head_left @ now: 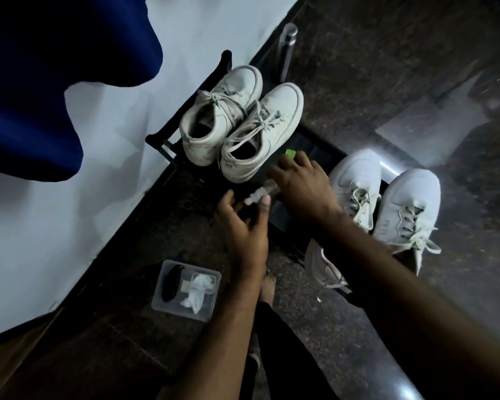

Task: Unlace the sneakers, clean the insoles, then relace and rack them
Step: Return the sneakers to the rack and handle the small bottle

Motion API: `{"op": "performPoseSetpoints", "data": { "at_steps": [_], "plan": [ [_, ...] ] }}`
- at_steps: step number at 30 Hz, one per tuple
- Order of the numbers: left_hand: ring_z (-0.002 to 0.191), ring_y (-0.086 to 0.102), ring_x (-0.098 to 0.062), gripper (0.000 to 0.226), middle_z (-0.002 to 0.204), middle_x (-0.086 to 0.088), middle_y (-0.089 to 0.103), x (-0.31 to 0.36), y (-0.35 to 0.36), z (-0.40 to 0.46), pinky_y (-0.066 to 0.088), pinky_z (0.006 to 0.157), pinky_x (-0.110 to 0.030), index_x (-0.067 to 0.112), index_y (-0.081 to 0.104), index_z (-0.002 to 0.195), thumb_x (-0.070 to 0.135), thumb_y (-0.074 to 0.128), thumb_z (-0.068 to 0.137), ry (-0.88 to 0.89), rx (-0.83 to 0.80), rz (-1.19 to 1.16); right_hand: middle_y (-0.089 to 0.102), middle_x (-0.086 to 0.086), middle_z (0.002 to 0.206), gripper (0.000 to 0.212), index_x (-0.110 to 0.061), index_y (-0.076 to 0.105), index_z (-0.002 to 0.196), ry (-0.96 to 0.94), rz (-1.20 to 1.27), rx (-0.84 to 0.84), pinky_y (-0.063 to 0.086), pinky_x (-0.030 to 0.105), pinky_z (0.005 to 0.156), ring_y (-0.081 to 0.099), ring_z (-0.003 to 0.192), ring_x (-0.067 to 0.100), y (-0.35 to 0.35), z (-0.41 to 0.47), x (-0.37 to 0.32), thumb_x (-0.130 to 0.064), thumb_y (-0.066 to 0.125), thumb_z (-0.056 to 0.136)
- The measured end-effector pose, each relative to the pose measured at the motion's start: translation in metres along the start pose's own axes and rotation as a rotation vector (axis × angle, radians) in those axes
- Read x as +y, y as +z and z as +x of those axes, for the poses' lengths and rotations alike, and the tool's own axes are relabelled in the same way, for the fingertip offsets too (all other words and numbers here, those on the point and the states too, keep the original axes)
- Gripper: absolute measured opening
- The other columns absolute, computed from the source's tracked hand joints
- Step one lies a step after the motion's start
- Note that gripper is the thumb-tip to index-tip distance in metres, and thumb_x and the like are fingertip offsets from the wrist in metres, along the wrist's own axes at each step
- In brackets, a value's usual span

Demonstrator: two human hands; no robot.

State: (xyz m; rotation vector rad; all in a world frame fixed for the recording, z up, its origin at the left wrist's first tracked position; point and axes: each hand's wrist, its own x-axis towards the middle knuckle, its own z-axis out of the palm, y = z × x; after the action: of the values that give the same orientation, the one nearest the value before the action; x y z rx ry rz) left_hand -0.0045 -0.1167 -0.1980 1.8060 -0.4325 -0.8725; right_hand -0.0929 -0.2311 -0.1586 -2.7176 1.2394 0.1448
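**Spotter:** Head view has both your hands low over the rack (159,140). Your right hand (299,187) is spread, fingers relaxed, over a small bottle (264,192) lying on the dark shelf; I can't tell whether it grips the bottle or only rests on it. Something green (290,153) peeks out past your fingertips — too small to name.

**Operator:** And my left?

**Spotter:** Your left hand (238,219) is loosely open just beside the bottle's nozzle end, holding nothing that I can see. Both pairs are laced and on the rack: the high-tops (237,122) near the wall, the low pair (387,200) to your right.

**Operator:** So which step am I at?

**Spotter:** By my reading, you're at the very start — gathering supplies, no lace undone yet. Next, you'd want a firm hold on that bottle, set it aside, then lift one pair down to the floor.

**Operator:** Anything in my way?

**Spotter:** A clear tray (185,293) with a white cloth (198,290) and a dark item sits on the floor by your left forearm. Your right forearm crosses the low pair, so mind the laces. A blue cloth (55,82) hangs at upper left.
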Motion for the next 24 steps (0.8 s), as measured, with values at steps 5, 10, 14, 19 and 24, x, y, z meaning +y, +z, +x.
{"op": "performPoseSetpoints", "data": {
  "at_steps": [5,10,14,19,24],
  "plan": [
    [0.113,0.066,-0.018,0.066,0.121,-0.008,0.067,0.017,0.014,-0.005,0.054,0.094,-0.033,0.011,0.057,0.123,0.058,0.068,0.078,-0.024,-0.033,-0.146,0.055,0.005,0.105,0.024,-0.015,0.049,0.109,0.214,0.344,0.049,0.04,0.036,0.056,0.062,0.088,0.031,-0.011,-0.03,-0.03,-0.033,0.054,0.094],
    [0.098,0.071,-0.013,0.038,0.102,0.001,0.075,0.014,0.008,0.01,0.056,0.091,-0.042,0.011,0.071,0.106,0.043,0.059,0.092,0.041,0.019,0.026,0.054,0.006,0.107,0.033,-0.015,0.055,0.114,0.166,0.591,-0.124,0.054,0.044,0.071,0.064,0.087,0.034,0.003,-0.036,-0.037,-0.019,0.068,0.084],
    [0.097,0.069,-0.004,0.03,0.104,0.006,0.075,0.022,0.004,0.019,0.054,0.086,-0.026,0.01,0.071,0.11,0.034,0.058,0.097,0.152,-0.025,0.033,0.066,0.011,0.101,0.028,-0.016,0.068,0.104,0.403,0.546,-0.042,0.055,0.036,0.075,0.066,0.087,0.031,0.017,-0.02,-0.002,-0.011,0.066,0.077],
    [0.113,0.065,-0.009,0.025,0.119,0.0,0.07,0.021,0.006,0.032,0.05,0.095,-0.026,0.009,0.064,0.122,0.023,0.054,0.102,0.171,-0.181,-0.066,0.064,0.015,0.11,0.029,-0.01,0.063,0.112,0.538,0.506,-0.017,0.042,0.028,0.076,0.062,0.098,0.033,0.016,0.002,0.037,-0.012,0.068,0.084],
    [0.117,0.065,-0.02,0.024,0.122,-0.008,0.069,0.015,0.006,0.044,0.051,0.091,-0.025,0.006,0.06,0.124,0.016,0.049,0.105,0.162,-0.251,-0.08,0.047,0.022,0.126,0.065,-0.004,0.043,0.127,0.452,0.436,-0.25,0.046,0.04,0.091,0.054,0.112,0.041,0.02,0.023,0.035,-0.032,0.078,0.081]
  ]
}}
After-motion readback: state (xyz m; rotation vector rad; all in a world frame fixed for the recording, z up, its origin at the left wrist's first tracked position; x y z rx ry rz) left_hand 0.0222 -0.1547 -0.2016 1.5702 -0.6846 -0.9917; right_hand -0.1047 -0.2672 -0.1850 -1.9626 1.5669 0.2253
